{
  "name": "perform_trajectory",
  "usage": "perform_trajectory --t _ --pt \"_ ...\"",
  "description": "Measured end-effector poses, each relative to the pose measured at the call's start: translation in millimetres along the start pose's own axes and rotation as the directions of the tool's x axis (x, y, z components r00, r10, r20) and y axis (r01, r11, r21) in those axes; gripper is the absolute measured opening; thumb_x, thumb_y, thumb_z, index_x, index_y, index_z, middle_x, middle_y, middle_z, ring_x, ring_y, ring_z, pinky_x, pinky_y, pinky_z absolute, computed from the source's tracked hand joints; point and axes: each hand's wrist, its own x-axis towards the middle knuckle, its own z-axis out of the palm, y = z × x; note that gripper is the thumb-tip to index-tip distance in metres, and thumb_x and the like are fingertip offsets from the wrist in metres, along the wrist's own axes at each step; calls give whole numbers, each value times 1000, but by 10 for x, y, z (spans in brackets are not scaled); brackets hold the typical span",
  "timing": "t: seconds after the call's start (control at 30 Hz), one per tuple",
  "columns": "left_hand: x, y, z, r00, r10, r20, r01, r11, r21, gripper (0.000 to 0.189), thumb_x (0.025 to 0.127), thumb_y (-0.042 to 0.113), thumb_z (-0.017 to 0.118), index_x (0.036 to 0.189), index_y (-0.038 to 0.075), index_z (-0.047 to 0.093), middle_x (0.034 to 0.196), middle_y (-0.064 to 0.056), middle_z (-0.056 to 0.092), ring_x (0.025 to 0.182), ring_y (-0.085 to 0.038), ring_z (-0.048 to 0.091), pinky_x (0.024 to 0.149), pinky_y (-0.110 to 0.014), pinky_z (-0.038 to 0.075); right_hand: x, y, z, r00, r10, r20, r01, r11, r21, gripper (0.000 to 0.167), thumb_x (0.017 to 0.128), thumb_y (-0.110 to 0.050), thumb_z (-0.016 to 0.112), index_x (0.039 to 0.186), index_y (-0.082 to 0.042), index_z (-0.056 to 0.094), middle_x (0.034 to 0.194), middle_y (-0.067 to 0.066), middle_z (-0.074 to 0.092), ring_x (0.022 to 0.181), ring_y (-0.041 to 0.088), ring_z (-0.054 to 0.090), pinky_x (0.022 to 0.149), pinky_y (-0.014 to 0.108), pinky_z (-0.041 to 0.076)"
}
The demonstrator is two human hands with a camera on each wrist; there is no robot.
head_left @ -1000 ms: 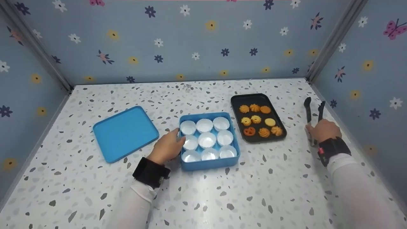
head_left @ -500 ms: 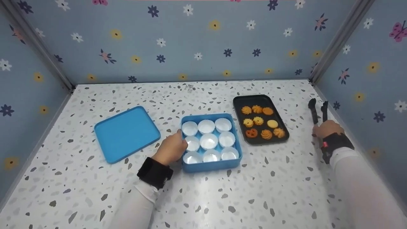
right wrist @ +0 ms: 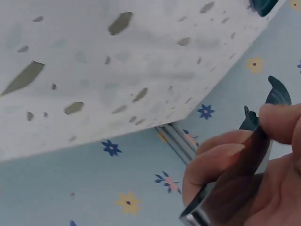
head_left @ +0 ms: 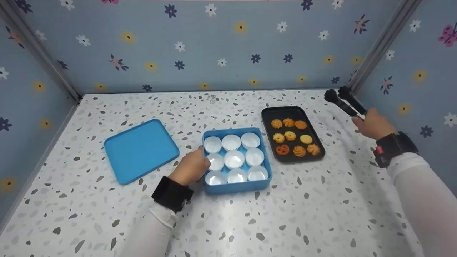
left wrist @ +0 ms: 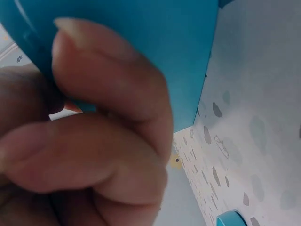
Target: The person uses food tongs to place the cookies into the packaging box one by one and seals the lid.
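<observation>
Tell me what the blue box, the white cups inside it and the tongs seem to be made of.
The blue box looks like semi-gloss plastic: smooth, evenly coloured walls. The white cups are probably coated paper, with pleated sides and shiny bottoms. The tongs have smooth dark tips, perhaps plastic or silicone; a bright, reflective end in the right wrist view suggests metal.

I'm looking into a three-sided booth here: straight ahead, a pale blue back wall printed with white, yellow and dark purple flowers (head_left: pixel 228 43). Matching flowered panels close in, left wall (head_left: pixel 21 142) and right wall (head_left: pixel 437 89), the latter with a pink spotted butterfly (head_left: pixel 448 35)! Slanting grey corner posts, left (head_left: pixel 43 53) and right (head_left: pixel 386 39), mark the joins. Below, I've got a white, grey-flecked, terrazzo-look tabletop (head_left: pixel 303 214), with bright glare (head_left: pixel 228 214) washing its near middle.
</observation>
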Motion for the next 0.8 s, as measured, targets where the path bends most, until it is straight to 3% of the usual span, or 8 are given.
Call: perform_trajectory --t 0.1,0.23,0.33,0.43,0.5,0.63,0.8 --pt "6 -8 1 1000 -12 10 12 1000 -11 61 100 13 43 150 -14 21 124 -28 56 77 -28 61 68 -38 49 29 -210 -100 999 -45 1 45 997 -60 107 95 -72 33 144 21 19 128 47 42 112 63 44 91 71 37" --pt "0 -10 -8 1000 -16 18 16 1000 -23 62 101 15 44 151 -13 20 117 -26 58 62 -22 56 62 -36 47 81 -515 -177 990 -138 -5 134 970 -204 96 92 -74 41 139 10 46 129 39 50 108 56 52 82 68 44" --pt "-11 -20 -6 1000 -19 25 19 999 -32 63 102 16 44 152 -12 19 102 -21 60 54 -20 53 60 -36 47 147 -769 -196 978 -211 -9 194 916 -352 81 92 -70 49 124 3 63 109 28 66 87 44 62 68 58 50" --pt "-21 -41 -6 1000 -14 24 15 999 -29 64 102 17 44 152 -12 18 87 -15 59 48 -18 51 59 -36 46 231 -1055 -201 964 -267 9 239 846 -476 67 91 -66 55 106 -2 71 84 14 68 69 30 61 56 48 49" --pt "-29 -49 -6 1000 -8 22 9 999 -34 64 102 16 44 152 -12 18 83 -13 58 46 -18 51 58 -36 46 282 -1243 -191 959 -282 23 251 811 -529 61 91 -64 58 89 -4 70 70 7 61 60 25 55 52 42 45" --pt "-36 -53 1 1000 -5 15 6 999 -47 64 102 17 44 152 -12 18 83 -13 57 46 -17 50 57 -35 46 363 -1548 -137 956 -291 39 256 759 -599 57 89 -60 63 68 -8 57 57 1 45 53 21 47 49 36 37" --pt "-30 -30 16 1000 1 15 0 998 -61 63 102 17 44 152 -11 19 82 -13 58 45 -17 49 54 -35 46 434 -1744 -71 957 -282 59 247 695 -675 57 88 -59 65 64 -8 55 52 0 37 50 20 45 49 36 37"
